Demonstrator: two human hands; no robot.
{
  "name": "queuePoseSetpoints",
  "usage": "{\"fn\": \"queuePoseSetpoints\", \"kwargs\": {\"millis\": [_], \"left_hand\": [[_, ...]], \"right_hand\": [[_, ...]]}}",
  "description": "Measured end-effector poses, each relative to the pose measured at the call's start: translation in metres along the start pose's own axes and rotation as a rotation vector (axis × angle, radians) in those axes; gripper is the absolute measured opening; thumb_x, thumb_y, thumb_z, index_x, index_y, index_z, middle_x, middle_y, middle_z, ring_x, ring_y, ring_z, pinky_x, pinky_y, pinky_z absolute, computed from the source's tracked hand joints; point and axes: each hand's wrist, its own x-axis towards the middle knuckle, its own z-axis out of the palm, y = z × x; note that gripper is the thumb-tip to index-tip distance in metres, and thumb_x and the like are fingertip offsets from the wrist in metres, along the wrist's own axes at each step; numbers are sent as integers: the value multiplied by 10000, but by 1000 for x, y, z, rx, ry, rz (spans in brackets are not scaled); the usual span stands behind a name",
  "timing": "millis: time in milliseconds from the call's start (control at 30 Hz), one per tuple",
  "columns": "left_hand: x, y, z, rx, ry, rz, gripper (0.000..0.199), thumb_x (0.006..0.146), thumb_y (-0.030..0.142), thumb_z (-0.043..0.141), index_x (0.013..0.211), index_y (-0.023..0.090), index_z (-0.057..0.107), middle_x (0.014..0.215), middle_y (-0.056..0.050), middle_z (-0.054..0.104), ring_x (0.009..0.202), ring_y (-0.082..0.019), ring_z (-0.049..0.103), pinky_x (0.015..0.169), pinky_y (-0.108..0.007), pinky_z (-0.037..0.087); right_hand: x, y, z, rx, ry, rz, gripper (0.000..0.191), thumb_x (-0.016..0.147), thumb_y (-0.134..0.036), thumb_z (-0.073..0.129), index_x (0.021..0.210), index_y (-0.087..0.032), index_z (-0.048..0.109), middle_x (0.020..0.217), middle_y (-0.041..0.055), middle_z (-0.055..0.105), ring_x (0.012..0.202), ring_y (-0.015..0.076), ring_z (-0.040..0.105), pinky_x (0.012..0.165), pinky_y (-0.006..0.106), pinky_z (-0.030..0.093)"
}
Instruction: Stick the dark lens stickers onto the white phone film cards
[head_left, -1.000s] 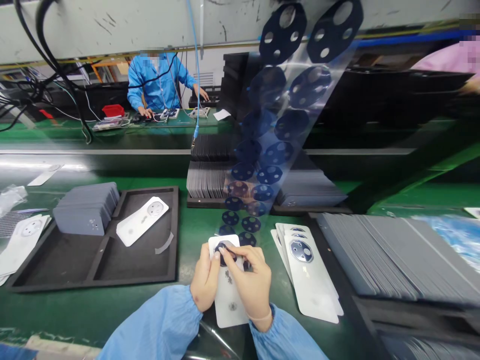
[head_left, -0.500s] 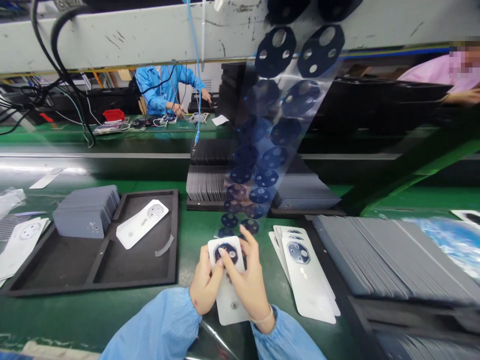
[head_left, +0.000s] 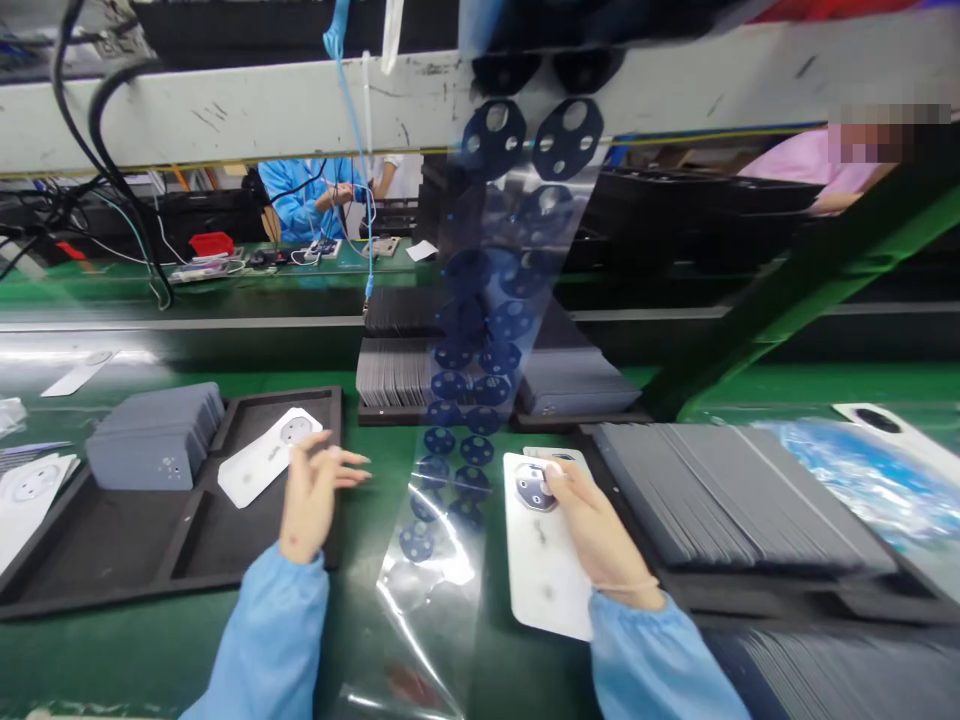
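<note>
My right hand (head_left: pixel 604 535) grips a white phone-back-shaped sheet (head_left: pixel 541 570) by its right edge, near a dark camera-shaped sticker at its top. Other white sheets (head_left: pixel 559 455) show partly behind it. My left hand (head_left: pixel 309 495) is empty, its fingers spread, beside the white sheets (head_left: pixel 262 465) lying in the black tray (head_left: pixel 169 592). Between my hands hangs a clear film strip (head_left: pixel 450 540) bearing two columns of dark stickers.
Grey panels (head_left: pixel 154 440) stand in the left tray, with more grey panels (head_left: pixel 742 495) in a right tray. Further rows (head_left: pixel 394 370) sit behind the film. A green post (head_left: pixel 810 280) slants at right. People work across the bench.
My hands have parted. My left hand has moved left and let go of the white sheet; my right hand has carried it right, over the other sheets. The view has shifted slightly.
</note>
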Motion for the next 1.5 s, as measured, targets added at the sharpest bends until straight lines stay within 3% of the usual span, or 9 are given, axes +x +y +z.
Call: {"fn": "queuePoseSetpoints", "kwargs": {"millis": [100, 167, 367, 533, 633, 800, 967, 1200, 1500], "left_hand": [[23, 3, -43, 53, 272, 76, 293, 926, 417, 470, 1122, 218, 384, 874, -46, 717, 724, -193, 729, 711, -374, 582], [33, 0, -68, 147, 388, 82, 279, 933, 408, 436, 1122, 209, 388, 913, -74, 709, 789, -212, 729, 753, -404, 586], [60, -8, -109, 947, 372, 80, 601, 821, 490, 517, 1274, 99, 455, 1298, -248, 584, 1234, -399, 555, 1022, -540, 451], [77, -28, -108, 1316, 184, 64, 788, 758, 557, 556, 1368, 67, 461, 1542, -291, 308, 1426, -471, 268, 1111, -647, 240], [80, -45, -110, 1352, 114, 16, 781, 808, 586, 476, 1401, 79, 436, 1524, -280, 361, 1423, -437, 300, 1111, -653, 210], [75, -51, -113, 1354, 72, 78, 817, 835, 587, 436, 1443, 45, 369, 1506, -265, 403, 1397, -378, 377, 1138, -571, 239], [70, -44, -109, 1374, 71, 134, 742, 844, 552, 451, 1399, 61, 429, 1481, -238, 447, 1347, -380, 440, 1081, -503, 358], [66, -42, -109, 1392, 102, 219, 672, 826, 516, 524, 1334, 79, 467, 1393, -228, 535, 1261, -371, 514, 1009, -451, 415], [50, -22, -98, 1210, 289, 74, 441, 856, 485, 540, 1183, 191, 569, 1140, -143, 685, 977, -354, 656, 815, -413, 474]], "right_hand": [[17, 12, -36, 99, -56, 201, 564, 708, -514, 699, 1174, -222, 576, 842, 63, 730, 650, 258, 695, 561, 386, 547], [25, 23, -48, 33, -13, 147, 543, 707, -469, 670, 1175, -218, 558, 852, 77, 737, 667, 267, 705, 570, 400, 554], [42, 39, -51, -237, 105, -123, 442, 700, -374, 603, 1097, -180, 586, 977, 122, 725, 934, 292, 685, 867, 478, 531], [34, 38, -48, -527, 149, -341, 506, 762, -302, 564, 1249, -165, 564, 1328, 177, 573, 1277, 333, 500, 1090, 522, 365], [14, 50, -40, -893, 102, -510, 477, 881, -323, 474, 1319, -146, 539, 1480, 188, 446, 1392, 360, 377, 1099, 548, 353], [-16, 80, -27, -1166, 50, -498, 544, 986, -366, 318, 1476, -140, 384, 1495, 163, 452, 1395, 317, 405, 1110, 510, 367], [-16, 84, -31, -1237, 34, -497, 599, 989, -394, 321, 1499, -81, 337, 1520, 207, 392, 1402, 321, 393, 1117, 516, 362], [-15, 83, -36, -1168, 67, -566, 463, 980, -400, 394, 1348, -196, 586, 1505, 154, 439, 1388, 330, 414, 1099, 514, 405], [-19, 77, -50, -992, 222, -494, 542, 925, -615, 412, 1106, -215, 731, 1294, 135, 650, 1106, 337, 668, 884, 452, 579]]}}
